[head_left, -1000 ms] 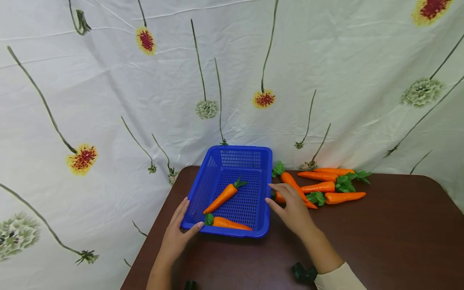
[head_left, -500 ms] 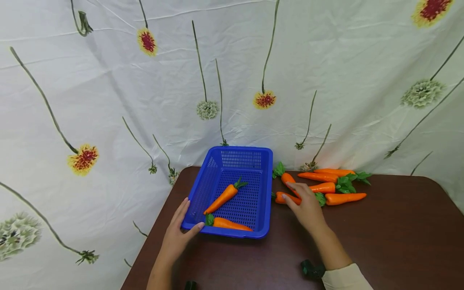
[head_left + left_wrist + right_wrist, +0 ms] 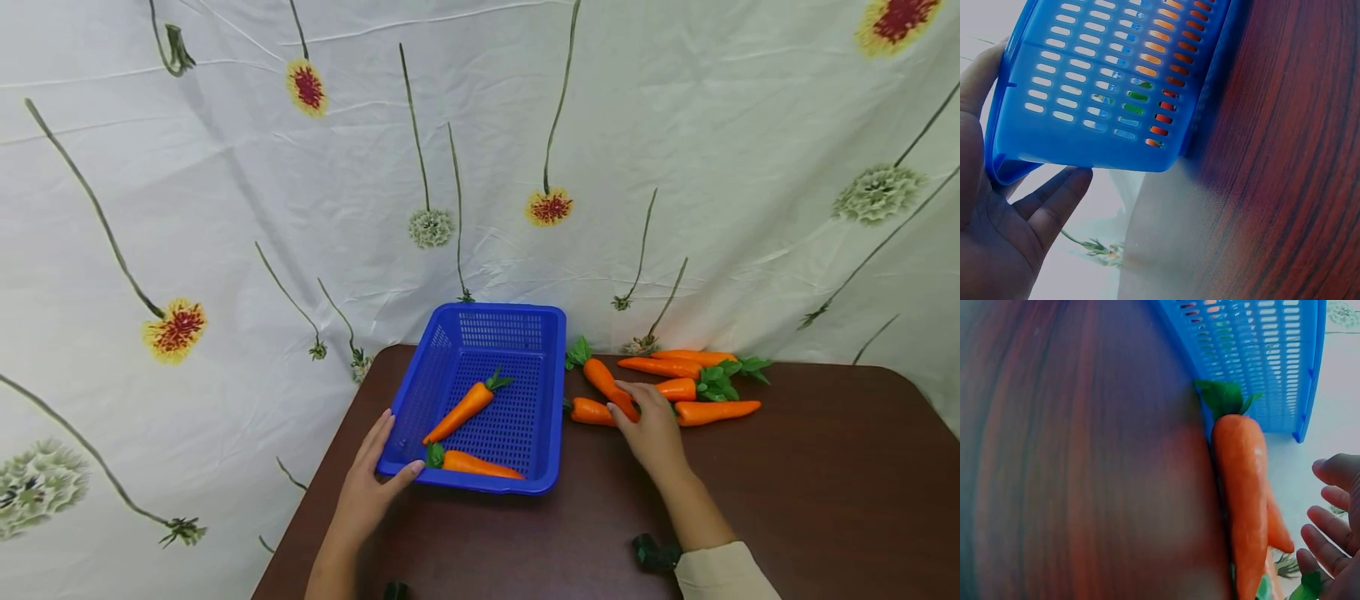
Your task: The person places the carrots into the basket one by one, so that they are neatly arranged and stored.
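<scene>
A blue plastic basket (image 3: 557,417) with slotted walls holds two orange carrots, one slanting across the middle (image 3: 461,412) and the other along the front wall (image 3: 480,465). At its front left corner my left hand (image 3: 365,492) touches the rim, thumb on the front side and straight fingers along the left side. My right hand (image 3: 656,433) hovers over the carrots right of the basket, fingers loosely spread. Just beyond its fingertips lies a slanting carrot (image 3: 600,379); another carrot (image 3: 592,411) shows left of the thumb. In the right wrist view, a gap separates the right hand (image 3: 1338,528) from the large carrot (image 3: 1241,487).
Several more carrots lie further right, including a front one (image 3: 716,412) and a back one (image 3: 660,367), with green tops bunched together. The dark brown table (image 3: 825,483) ends at a pale flowered cloth (image 3: 480,167) behind it.
My right hand has left the basket's right rim and moved right, over the carrot pile. The left hand stays at the corner, and the basket has not visibly moved.
</scene>
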Demonstrator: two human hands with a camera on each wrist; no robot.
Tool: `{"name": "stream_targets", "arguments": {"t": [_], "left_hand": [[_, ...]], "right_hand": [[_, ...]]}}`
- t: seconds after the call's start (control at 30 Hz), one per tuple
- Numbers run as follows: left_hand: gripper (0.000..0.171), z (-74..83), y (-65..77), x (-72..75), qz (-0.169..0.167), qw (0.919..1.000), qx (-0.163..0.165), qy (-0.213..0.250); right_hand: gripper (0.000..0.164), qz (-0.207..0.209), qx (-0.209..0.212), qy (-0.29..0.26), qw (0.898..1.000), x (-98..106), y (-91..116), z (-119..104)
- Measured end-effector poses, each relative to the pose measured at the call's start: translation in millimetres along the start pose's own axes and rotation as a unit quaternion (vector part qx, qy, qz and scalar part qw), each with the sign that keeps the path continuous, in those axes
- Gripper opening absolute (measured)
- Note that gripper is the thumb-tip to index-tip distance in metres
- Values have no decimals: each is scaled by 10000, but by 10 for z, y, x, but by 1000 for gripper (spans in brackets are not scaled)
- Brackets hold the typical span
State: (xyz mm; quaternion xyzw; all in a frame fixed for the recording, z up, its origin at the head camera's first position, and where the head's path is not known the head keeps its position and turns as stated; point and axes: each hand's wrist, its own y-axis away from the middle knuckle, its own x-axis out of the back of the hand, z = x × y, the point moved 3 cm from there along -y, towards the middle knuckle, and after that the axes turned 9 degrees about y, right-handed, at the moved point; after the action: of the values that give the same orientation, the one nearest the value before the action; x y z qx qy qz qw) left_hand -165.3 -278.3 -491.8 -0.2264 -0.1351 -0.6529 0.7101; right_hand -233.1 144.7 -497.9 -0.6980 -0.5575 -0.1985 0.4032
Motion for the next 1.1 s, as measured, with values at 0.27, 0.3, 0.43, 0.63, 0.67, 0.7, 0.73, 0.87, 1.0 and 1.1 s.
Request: {"name": "stream_targets", "arguments": {"t": [0.27,0.3,0.43,0.63,0.67,0.7,0.73,0.87,1.0,1.1], "left_hand": [[87,-13,1,4,33,10000,-11,-33],[86,-13,1,4,36,10000,-12,-33],[86,-11,1,0,40,10000,-18,-35],[86,-4,2,-2,41,10000,-22,-45],[86,-4,1,-2,40,10000,-24,-43],[86,-6,0,-2,37,10000,-19,-55],[86,-6,0,-1,36,10000,-20,-51],[86,-8,-5,-1,30,10000,-28,-14],[86,-16,-6,0,20,10000,-23,-24],[86,-21,-8,3,15,10000,-17,-43]], "right_hand": [[43,-390,-310,171,9986,-58,-2,108],[43,-426,-359,177,9983,-65,0,121],[45,-568,-572,213,9965,-83,8,178],[44,-657,-700,295,9949,-100,11,254],[44,-664,-720,301,9947,-102,9,263],[43,-667,-720,308,9947,-105,7,270],[43,-672,-722,323,9946,-108,6,276],[42,-714,-743,389,9939,-123,4,291],[41,-748,-823,418,9929,-120,-1,293],[42,-757,-895,388,9923,-105,-10,291]]}}
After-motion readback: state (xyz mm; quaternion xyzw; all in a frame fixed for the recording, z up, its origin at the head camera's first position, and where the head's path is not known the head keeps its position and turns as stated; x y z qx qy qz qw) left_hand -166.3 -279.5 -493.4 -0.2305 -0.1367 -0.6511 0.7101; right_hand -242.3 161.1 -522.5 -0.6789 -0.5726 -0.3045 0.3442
